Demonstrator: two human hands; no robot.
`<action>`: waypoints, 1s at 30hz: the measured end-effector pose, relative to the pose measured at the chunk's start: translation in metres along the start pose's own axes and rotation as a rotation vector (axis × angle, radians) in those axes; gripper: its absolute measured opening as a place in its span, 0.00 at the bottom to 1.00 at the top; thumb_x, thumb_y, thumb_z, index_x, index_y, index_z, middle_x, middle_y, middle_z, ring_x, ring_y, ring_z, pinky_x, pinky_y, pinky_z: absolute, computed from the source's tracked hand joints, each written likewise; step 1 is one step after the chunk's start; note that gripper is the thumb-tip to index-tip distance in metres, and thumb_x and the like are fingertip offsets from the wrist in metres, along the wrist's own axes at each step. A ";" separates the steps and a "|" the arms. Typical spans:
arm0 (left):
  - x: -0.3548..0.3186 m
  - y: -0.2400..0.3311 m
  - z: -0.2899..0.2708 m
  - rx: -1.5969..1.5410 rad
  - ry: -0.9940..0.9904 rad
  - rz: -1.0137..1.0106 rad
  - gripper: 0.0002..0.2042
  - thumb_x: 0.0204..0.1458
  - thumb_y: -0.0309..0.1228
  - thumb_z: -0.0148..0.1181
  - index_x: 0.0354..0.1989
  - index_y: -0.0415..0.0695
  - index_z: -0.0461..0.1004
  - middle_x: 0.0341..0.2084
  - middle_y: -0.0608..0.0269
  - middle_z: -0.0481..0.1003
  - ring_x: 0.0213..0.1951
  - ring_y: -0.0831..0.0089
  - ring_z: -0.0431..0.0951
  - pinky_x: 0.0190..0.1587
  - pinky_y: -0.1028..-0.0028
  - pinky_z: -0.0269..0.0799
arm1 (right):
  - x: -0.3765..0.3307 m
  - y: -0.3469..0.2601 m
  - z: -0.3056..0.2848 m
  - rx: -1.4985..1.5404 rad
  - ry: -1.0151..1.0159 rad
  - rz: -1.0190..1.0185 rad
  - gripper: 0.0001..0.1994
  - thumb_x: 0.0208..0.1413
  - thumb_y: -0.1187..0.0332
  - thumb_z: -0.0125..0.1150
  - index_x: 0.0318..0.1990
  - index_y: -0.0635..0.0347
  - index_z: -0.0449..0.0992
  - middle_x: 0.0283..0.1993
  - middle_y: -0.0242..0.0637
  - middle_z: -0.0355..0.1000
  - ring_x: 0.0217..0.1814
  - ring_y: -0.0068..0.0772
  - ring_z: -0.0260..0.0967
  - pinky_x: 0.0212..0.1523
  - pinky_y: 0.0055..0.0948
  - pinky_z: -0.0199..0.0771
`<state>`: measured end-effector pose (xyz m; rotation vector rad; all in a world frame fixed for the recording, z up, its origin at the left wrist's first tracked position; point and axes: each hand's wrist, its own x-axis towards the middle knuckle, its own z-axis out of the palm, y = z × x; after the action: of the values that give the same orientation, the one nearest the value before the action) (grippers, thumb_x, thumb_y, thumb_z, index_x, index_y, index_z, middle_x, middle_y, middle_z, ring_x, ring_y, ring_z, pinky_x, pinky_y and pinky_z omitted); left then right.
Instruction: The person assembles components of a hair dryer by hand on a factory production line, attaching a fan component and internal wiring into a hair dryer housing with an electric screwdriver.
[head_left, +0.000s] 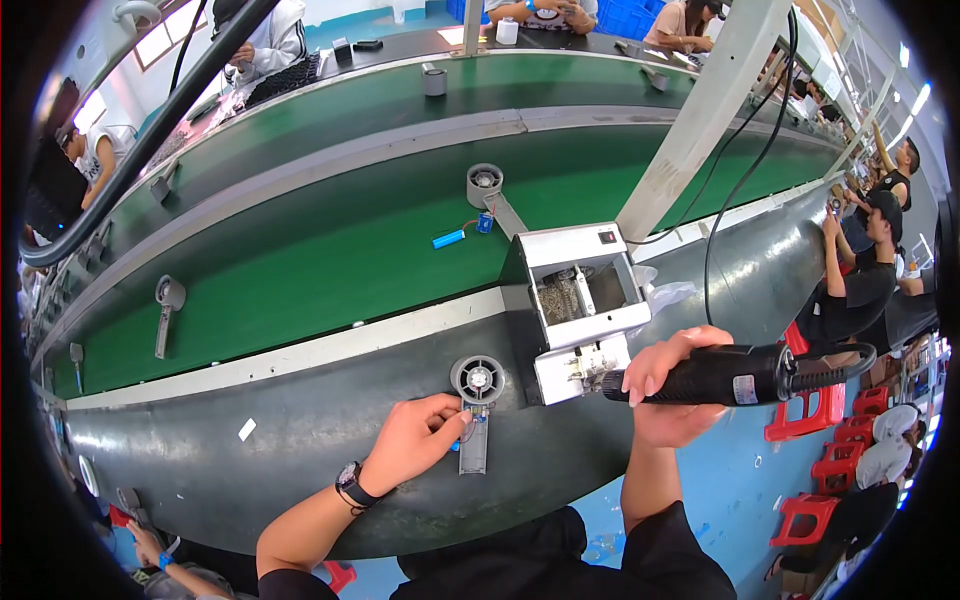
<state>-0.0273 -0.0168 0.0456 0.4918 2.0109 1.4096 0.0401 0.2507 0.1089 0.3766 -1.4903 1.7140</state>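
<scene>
My right hand [668, 385] is wrapped round a black electric screwdriver [715, 376] lying nearly level. The tip of the screwdriver is at the front of a screw feeder [578, 290], a black and white box with loose screws in its tray. On the dark bench, my left hand [422, 432] is closed at the neck of a grey handheld fan [479, 379], with thumb and fingertips together. The fan's round head points away from me, and its open handle shell [474, 450] toward me. Small blue parts and thin wires show by my fingertips, partly hidden.
Beyond the bench runs a green conveyor belt [330, 280]. It carries another fan [485, 180] with a blue battery [449, 239] and a further fan [170, 293] at left. A white post [700, 110] and hanging cables rise behind the feeder. Co-workers sit around; red stools [805, 518] stand at right.
</scene>
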 end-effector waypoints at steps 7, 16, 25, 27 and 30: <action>0.003 0.000 0.005 -0.033 0.031 0.025 0.08 0.59 0.26 0.59 0.37 0.31 0.75 0.19 0.67 0.76 0.24 0.89 0.70 0.25 0.81 0.65 | 0.029 0.010 -0.008 0.136 -0.286 0.355 0.39 0.55 0.36 0.59 0.54 0.68 0.63 0.21 0.39 0.65 0.16 0.30 0.65 0.19 0.28 0.69; 0.006 -0.002 0.008 -0.061 0.031 0.017 0.08 0.59 0.26 0.59 0.37 0.31 0.75 0.20 0.67 0.76 0.24 0.88 0.70 0.26 0.81 0.65 | 0.022 0.018 0.011 -0.082 -0.124 0.358 0.43 0.53 0.38 0.63 0.59 0.72 0.59 0.22 0.35 0.66 0.18 0.24 0.65 0.19 0.22 0.67; 0.012 -0.002 0.010 -0.025 0.032 0.016 0.08 0.59 0.27 0.59 0.37 0.31 0.76 0.20 0.68 0.75 0.23 0.89 0.69 0.25 0.81 0.64 | 0.013 0.018 0.013 -0.253 0.066 0.218 0.45 0.53 0.34 0.59 0.59 0.71 0.57 0.20 0.33 0.63 0.16 0.23 0.63 0.18 0.21 0.64; 0.013 -0.005 0.011 -0.039 0.039 0.031 0.08 0.59 0.27 0.59 0.37 0.31 0.76 0.19 0.68 0.75 0.23 0.89 0.68 0.24 0.81 0.63 | 0.012 0.019 0.012 -0.264 0.072 0.203 0.45 0.53 0.34 0.59 0.59 0.71 0.57 0.20 0.33 0.63 0.16 0.23 0.63 0.18 0.21 0.64; 0.015 -0.004 0.012 -0.024 0.042 0.031 0.09 0.59 0.27 0.59 0.37 0.31 0.76 0.19 0.68 0.74 0.23 0.89 0.68 0.24 0.81 0.63 | 0.012 0.021 0.011 -0.245 0.094 0.199 0.45 0.53 0.33 0.58 0.59 0.71 0.57 0.20 0.33 0.62 0.15 0.23 0.62 0.17 0.21 0.64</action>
<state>-0.0300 -0.0005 0.0352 0.4881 2.0248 1.4729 0.0136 0.2458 0.1055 0.0187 -1.6894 1.6490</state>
